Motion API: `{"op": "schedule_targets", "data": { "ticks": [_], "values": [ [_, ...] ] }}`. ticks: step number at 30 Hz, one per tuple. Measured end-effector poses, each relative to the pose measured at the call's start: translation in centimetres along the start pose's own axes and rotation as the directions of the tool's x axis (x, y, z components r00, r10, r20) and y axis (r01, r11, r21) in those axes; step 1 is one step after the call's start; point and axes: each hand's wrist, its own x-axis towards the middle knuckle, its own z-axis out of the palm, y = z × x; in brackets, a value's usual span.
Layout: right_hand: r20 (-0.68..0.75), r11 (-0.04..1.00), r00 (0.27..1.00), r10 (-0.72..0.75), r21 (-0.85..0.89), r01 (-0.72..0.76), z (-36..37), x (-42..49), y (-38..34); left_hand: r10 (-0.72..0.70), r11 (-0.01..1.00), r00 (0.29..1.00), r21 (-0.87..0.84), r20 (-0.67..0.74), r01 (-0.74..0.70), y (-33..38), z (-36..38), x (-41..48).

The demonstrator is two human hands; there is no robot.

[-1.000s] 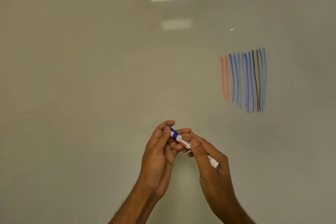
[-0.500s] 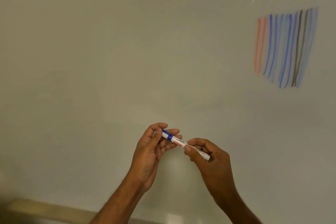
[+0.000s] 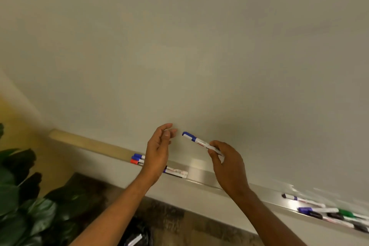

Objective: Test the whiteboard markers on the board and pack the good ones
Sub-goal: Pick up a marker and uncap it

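Observation:
My right hand (image 3: 227,164) pinches the white barrel of a capped blue marker (image 3: 196,141), its blue cap pointing up and left in front of the whiteboard (image 3: 179,46). Just left of the cap, my left hand (image 3: 158,148) hovers with loosely curled fingers and holds nothing. On the metal tray (image 3: 201,174) under the board lie blue and red markers (image 3: 137,159) behind my left wrist, another marker (image 3: 176,171) beside them, and several markers (image 3: 329,211) at the far right.
Dark green plant leaves (image 3: 18,195) fill the lower left. A black bag (image 3: 137,233) with white markers inside sits on the floor below my arms. A wooden strip (image 3: 89,143) borders the board's lower left edge.
My left hand has let go of the marker's cap end and drawn slightly away. The view has swung down and left, so the test lines have left view and the tray has appeared.

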Motion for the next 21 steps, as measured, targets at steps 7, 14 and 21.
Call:
{"op": "schedule_targets", "data": {
  "ticks": [7,14,21],
  "values": [
    [0.101,0.977,0.992,0.075,-0.205,-0.053,6.6,-1.1,5.4,0.042,0.821,0.979,0.552,0.2,-0.148,-9.5,-2.2,-2.6],
    [0.211,0.944,0.966,0.149,-0.32,-0.076,11.7,-0.9,8.6,-0.086,0.574,0.899,0.759,0.429,-0.307,-16.0,-0.6,-3.4],
    [0.297,0.928,0.938,0.179,-0.367,-0.061,15.4,-0.7,11.3,-0.116,0.501,0.881,0.793,0.459,-0.347,-19.8,0.8,-1.6]
  ]
}}
